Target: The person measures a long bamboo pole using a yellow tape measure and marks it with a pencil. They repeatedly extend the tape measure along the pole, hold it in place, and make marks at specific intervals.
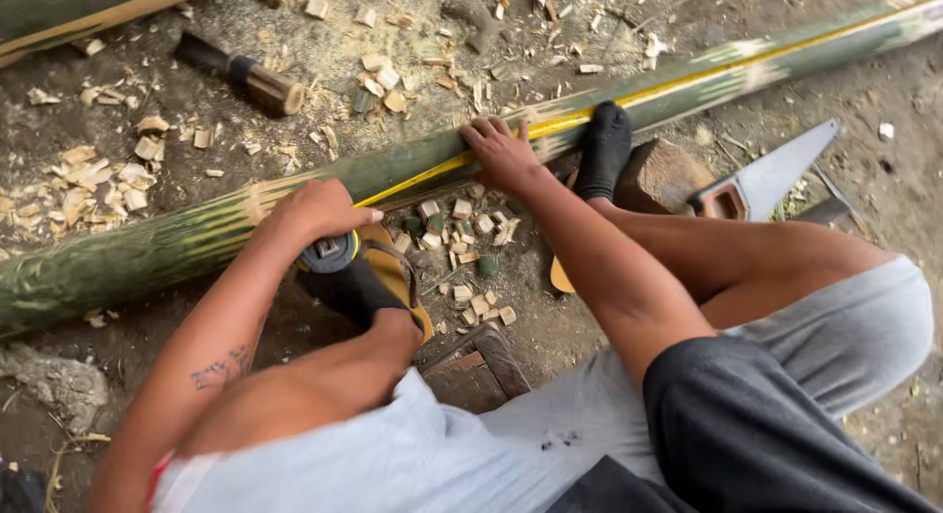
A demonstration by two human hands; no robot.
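Note:
A long green bamboo pole (157, 243) lies across the ground from lower left to upper right. A yellow measuring tape (688, 81) runs along its top. My left hand (314, 214) grips the tape's round case (329, 253) against the pole. My right hand (501, 155) presses the tape flat on the pole further right, fingers spread. My foot in a black sock (604, 150) rests against the pole, and the other foot wears a yellow sandal (393, 272).
A handsaw (771, 179) lies on the dirt to the right beside a stone block (663, 174). A tool with a dark handle (246, 76) lies beyond the pole. Bamboo chips (98, 174) litter the ground. Another pole (59, 12) lies top left.

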